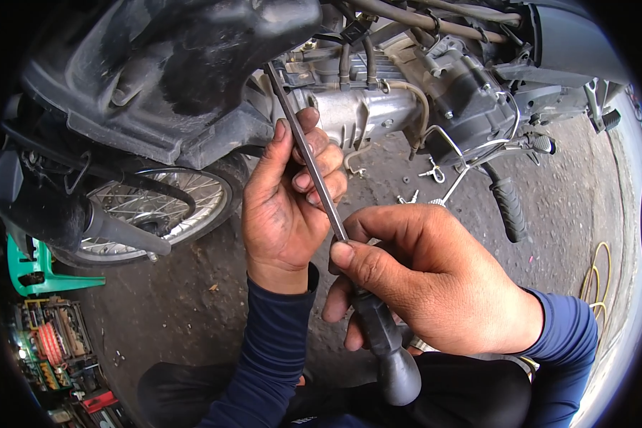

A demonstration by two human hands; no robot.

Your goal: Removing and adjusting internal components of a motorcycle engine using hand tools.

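My right hand [428, 274] grips a long screwdriver [386, 324], its thumb and forefinger pinching the metal shank just above the dark, round-ended handle. My left hand [285, 192] is turned palm up with curled fingers; its thumb and forefinger flank the shank farther along. Whether they press on it firmly is hard to see. The shank slants up and to the left, its far end reaching the gap between a black plastic fairing [192, 64] and the silver engine [364, 110] of a motorcycle. What the tip touches cannot be made out.
A spoked front wheel [157, 207] stands at left, near a green plastic stool [39, 267] and a crate of tools [53, 339]. A black rubber footpeg [508, 203] juts out at right. Small metal parts [431, 171] lie on the ground, and a yellow hose [595, 278] lies farther right.
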